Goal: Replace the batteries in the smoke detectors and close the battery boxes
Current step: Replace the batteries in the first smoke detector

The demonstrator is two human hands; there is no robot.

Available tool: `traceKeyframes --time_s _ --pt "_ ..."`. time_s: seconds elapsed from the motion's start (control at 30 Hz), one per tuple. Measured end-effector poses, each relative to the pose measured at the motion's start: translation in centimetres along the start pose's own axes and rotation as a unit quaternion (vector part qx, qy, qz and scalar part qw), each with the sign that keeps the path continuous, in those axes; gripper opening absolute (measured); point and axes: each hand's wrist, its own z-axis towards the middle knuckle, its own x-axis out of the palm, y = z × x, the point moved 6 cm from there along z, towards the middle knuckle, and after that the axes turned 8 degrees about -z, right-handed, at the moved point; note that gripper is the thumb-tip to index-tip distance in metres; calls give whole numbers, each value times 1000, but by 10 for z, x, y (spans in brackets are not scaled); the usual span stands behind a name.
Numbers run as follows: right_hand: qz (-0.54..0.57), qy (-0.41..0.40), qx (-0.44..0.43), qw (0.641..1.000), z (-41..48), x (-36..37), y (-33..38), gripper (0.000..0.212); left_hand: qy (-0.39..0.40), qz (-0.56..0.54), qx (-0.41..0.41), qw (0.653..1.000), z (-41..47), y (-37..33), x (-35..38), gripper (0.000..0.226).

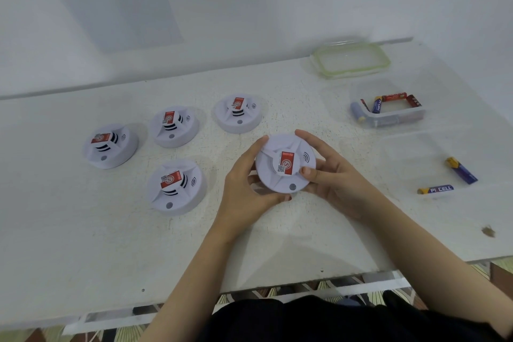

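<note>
From the head camera, a round white plastic smoke detector with a red label on its raised centre (286, 165) is held just above the matte white counter (277, 244), whose surface is scuffed and faintly speckled. The left hand (247, 189) cups the detector's left and lower rim, fingers curled under it, thumb up along the edge. The right hand (327, 175) clamps the right side, fingers wrapped over the top edge and thumb pressed on the face beside the label. Both forearms reach in from the bottom of the frame.

Four more white round smoke detectors sit flat on the counter to the left, well apart from the hands: one far left (111, 146), one behind it (175, 126), one further right (238, 112) and one nearest the front (176, 186). Each has a smooth dome, black vent slots and a red sticker.

To the right stands a clear plastic box (399, 116) holding red and blue cylindrical batteries; its green-rimmed clear lid (351, 60) lies behind it. Two loose blue-and-yellow batteries (462, 171) (435, 189) lie on the counter near the right edge.
</note>
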Motion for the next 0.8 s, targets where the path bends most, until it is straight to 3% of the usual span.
traceKeyframes --time_s 0.8 --pt "-17 -13 -3 1000 -2 2 2 60 -3 18 11 1000 0 -1 -1 94"
